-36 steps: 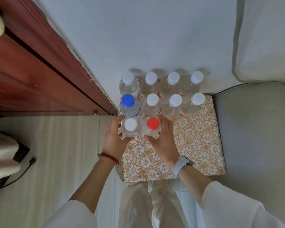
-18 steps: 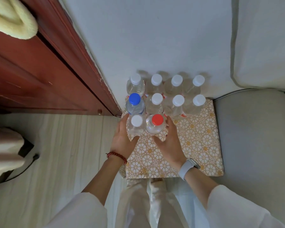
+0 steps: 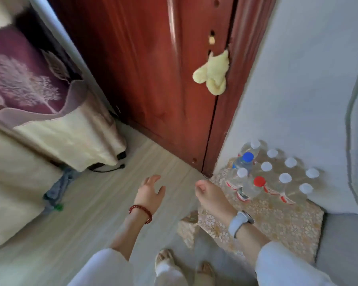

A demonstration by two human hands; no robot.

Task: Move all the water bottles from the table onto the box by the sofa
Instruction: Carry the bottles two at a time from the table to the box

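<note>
- Clear plastic bottles [image 3: 273, 178] stand upright in a tight cluster on the box [image 3: 277, 219], at its far end near the wall [image 3: 298, 79] and the door [image 3: 163, 79].
- Ten caps counted: eight white, one a blue cap [image 3: 247, 156], one a red cap [image 3: 259, 181]. The view is smeared by motion, so the count is approximate.
- Sofa [image 3: 347, 234] lies just beside the box on its right. The table is not in view, so I cannot tell whether any bottles are left there.
- Left hand [image 3: 150, 194]: over the floor [image 3: 91, 213], well apart from the bottles, fingers spread and loosely bent, holding nothing.
- Right hand [image 3: 210, 198]: over the near-left edge of the box, near the bottles but touching none, fingers relaxed, holding nothing.
- Handling, judged: the bottles look full, so each is moderately heavy for its size. Thin walls should give a little under squeeze but hold shape while the cap is on.
- Smooth plastic may slip if wet; no wetness visible.
- Best hold, judged: round the mid-body at the label band, or the neck under the cap when neighbours crowd it.
- Risk, judged: the cluster is packed close, and a knock to one bottle could topple the next. The box top has a patterned cover; its firmness cannot be told.
</note>
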